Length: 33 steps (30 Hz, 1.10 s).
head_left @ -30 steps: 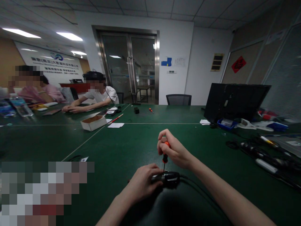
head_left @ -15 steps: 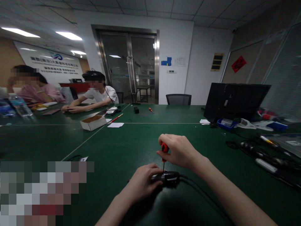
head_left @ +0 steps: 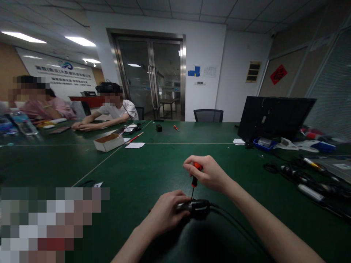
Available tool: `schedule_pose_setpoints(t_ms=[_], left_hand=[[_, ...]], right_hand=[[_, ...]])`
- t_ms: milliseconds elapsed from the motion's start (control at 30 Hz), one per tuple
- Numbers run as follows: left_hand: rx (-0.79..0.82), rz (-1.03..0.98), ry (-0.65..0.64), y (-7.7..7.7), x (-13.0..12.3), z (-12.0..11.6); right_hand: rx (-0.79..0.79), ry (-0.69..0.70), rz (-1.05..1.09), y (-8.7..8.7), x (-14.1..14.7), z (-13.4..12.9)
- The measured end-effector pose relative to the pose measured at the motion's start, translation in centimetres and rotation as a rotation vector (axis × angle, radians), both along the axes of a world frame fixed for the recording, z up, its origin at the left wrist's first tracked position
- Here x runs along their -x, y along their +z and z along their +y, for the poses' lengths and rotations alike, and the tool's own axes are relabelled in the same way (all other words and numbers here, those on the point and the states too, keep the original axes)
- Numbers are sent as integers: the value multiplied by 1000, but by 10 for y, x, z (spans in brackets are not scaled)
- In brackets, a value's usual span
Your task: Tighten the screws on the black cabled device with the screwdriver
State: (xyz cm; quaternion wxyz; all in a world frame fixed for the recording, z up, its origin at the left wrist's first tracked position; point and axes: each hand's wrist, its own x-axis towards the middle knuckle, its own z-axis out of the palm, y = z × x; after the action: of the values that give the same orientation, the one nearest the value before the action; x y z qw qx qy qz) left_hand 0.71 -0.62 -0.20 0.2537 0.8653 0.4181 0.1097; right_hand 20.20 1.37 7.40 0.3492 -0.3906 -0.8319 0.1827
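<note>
A black cylindrical device with a cable lies on the green table in front of me. My left hand is closed around its left part and presses it to the tabletop, hiding much of that end. In my right hand is a screwdriver with an orange-red and black handle, gripped by the fingers near its top. Its thin shaft points down and leans slightly, with the tip at the device beside my left fingertips. What exactly the tip touches is too small to tell. The black cable runs off to the lower right.
On the right are a black monitor, a blue tray and several dark corded rods. An open white box stands left of centre. Farther back lies another small screwdriver. A co-worker sits across the table.
The screwdriver's handle has tipped a little to the right. My right fingers have shifted their grip around it. My left hand and the device have stayed put.
</note>
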Motion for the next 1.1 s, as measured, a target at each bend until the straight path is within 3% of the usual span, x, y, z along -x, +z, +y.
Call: schedule_pose_setpoints(t_ms=[133,333,500,767,967,1033,1100], left_hand=[[-13,6,4,-2,0,1],[-16,-10,7,-2,1,1],[-14,12,2,-3,1,2],[-4,-7,3,-2,1,0],[-1,12,7,0,-1,0],[-6,13,5,-1,-1,1],[-8,10,3,-2,-1,1]], right_hand=[[-178,-185,-224,-2,-1,0],[-178,-220,-356,0,-6,-1],[-102,-126,-237,1,-11,1],[149,209,231,-4,-8,4],[289,240,308,-12,1,7],[253,202,293,-13,3,6],[113,101,195,-13,4,5]])
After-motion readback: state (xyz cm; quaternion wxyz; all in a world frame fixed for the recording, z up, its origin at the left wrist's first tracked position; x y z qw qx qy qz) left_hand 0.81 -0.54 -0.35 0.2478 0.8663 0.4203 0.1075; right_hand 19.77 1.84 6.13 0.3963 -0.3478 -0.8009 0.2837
